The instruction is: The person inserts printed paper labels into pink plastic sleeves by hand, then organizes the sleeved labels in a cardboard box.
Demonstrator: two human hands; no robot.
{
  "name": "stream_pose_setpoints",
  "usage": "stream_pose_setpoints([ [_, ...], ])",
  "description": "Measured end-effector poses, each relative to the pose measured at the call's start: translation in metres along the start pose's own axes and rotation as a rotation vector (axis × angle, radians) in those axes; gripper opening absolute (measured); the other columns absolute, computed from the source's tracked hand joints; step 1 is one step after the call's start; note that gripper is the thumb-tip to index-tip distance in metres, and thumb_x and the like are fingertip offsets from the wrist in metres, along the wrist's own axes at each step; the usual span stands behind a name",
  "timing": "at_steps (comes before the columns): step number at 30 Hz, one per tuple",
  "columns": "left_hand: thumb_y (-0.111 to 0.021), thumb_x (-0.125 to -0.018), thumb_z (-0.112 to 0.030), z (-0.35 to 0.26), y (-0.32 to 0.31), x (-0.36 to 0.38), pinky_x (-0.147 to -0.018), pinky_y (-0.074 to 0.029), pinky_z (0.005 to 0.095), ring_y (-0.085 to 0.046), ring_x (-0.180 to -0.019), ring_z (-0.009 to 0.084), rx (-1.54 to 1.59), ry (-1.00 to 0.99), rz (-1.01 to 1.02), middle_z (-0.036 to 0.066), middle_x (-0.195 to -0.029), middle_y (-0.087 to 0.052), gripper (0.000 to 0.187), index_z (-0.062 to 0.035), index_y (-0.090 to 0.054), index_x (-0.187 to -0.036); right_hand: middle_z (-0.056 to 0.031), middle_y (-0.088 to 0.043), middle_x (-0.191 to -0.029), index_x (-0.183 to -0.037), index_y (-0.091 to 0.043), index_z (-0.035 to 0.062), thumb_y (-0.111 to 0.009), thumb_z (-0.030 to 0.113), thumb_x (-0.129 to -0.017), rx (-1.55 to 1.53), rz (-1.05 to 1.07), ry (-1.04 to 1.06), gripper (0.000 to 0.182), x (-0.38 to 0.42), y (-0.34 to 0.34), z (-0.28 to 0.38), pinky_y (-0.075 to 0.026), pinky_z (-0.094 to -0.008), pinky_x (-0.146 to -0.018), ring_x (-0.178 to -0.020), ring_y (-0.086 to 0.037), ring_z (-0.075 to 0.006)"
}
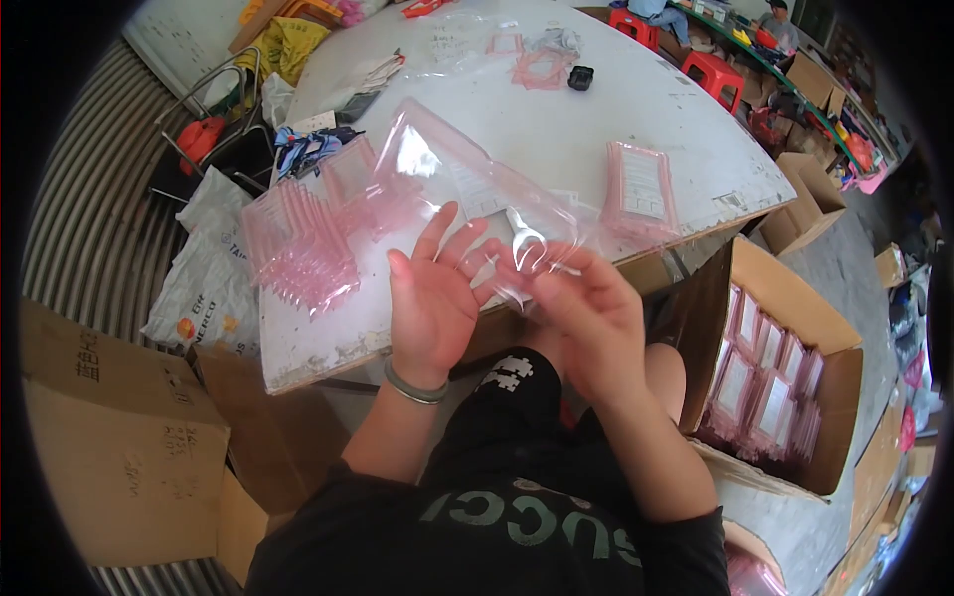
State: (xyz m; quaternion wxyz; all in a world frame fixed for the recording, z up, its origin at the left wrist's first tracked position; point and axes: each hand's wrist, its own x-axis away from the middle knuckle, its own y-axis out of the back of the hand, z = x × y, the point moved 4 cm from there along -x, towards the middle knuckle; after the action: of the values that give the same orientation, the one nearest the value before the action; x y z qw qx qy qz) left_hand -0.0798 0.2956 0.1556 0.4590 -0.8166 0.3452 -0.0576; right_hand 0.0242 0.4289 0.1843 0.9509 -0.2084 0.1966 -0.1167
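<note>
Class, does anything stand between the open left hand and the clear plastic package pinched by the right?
Nothing visible does: the left hand has its fingers close beside the clear plastic package, whose near end the right hand pinches.

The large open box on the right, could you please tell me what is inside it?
Pink-edged clear packs stand in rows inside the box. What lies beneath them is covered and cannot be seen.

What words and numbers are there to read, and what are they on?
"GUCCI": black shirt
"NERCO": white sack
"TAI": same sack, cut off
"蓝色": left cardboard box
Too small or blurred: that box's handwriting, labels in the pink packs, writing on the table.
</note>
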Motion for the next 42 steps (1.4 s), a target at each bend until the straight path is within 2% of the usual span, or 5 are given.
stream_pose_setpoints([
  [12, -0.075, -0.079, -0.056, 0.006, 0.014, -0.005, -0.121, -0.03, 0.0504, -0.032, -0.145, 0.0378, 0.089, -0.064, 0.245, 0.023, -0.154, -0.036, 0.106, 0.0025, -0.026, -0.153, -0.0182, -0.064, -0.131, -0.13, -0.058, 0.0014, -0.062, 0.016, -0.099, -0.554, 0.102, -0.542, 0.034, 0.017, -0.006, -0.019, -0.052, -0.0409, -0.098, -0.119, -0.064, -0.0264],
  [15, -0.07, -0.082, -0.059, 0.003, 0.014, -0.014, -0.118, -0.034, 0.0487, -0.043, -0.137, 0.0359, 0.125, -0.099, 0.092, 0.021, -0.145, -0.045, 0.095, 0.0037, -0.037, -0.145, -0.0171, -0.065, -0.131, -0.13, -0.058, -0.0008, -0.065, 0.016, -0.096, -0.354, 0.113, -0.461, 0.038, 0.012, 0.016, -0.024, -0.05, -0.0408, -0.1, -0.121, -0.063, -0.027],
  [22, -0.061, -0.087, -0.066, 0.002, 0.039, -0.019, -0.11, -0.045, 0.0454, -0.053, -0.122, 0.0346, 0.493, 0.09, -0.277, 0.02, -0.126, -0.056, 0.088, 0.0103, -0.047, -0.129, -0.0146, -0.071, -0.112, -0.108, -0.066, 0.0012, -0.067, 0.01, -0.082, 1.758, 0.23, 0.518, 0.027, -0.008, 0.071, -0.046, -0.044, -0.0476, -0.104, -0.111, -0.067, -0.0285],
  [36, -0.063, -0.086, -0.066, 0.0, 0.031, -0.02, -0.11, -0.045, 0.0459, -0.054, -0.119, 0.036, 0.564, 0.136, -0.191, 0.023, -0.124, -0.056, 0.092, 0.0135, -0.044, -0.128, -0.0055, -0.07, -0.083, -0.077, -0.061, 0.0097, -0.061, 0.004, -0.072, 1.648, 0.339, 0.327, 0.008, -0.012, 0.075, -0.054, -0.046, -0.0421, -0.086, -0.082, -0.066, -0.0243],
  [42, -0.057, -0.089, -0.067, 0.007, 0.035, -0.02, -0.107, -0.046, 0.0477, -0.054, -0.119, 0.0369, 0.567, 0.156, -0.251, 0.023, -0.124, -0.056, 0.088, 0.0117, -0.047, -0.127, -0.0061, -0.071, -0.085, -0.094, -0.068, 0.0023, -0.066, -0.011, -0.073, 1.411, -0.238, 0.806, 0.025, -0.012, 0.046, 0.05, -0.051, -0.0361, -0.072, -0.079, -0.067, -0.0242],
])
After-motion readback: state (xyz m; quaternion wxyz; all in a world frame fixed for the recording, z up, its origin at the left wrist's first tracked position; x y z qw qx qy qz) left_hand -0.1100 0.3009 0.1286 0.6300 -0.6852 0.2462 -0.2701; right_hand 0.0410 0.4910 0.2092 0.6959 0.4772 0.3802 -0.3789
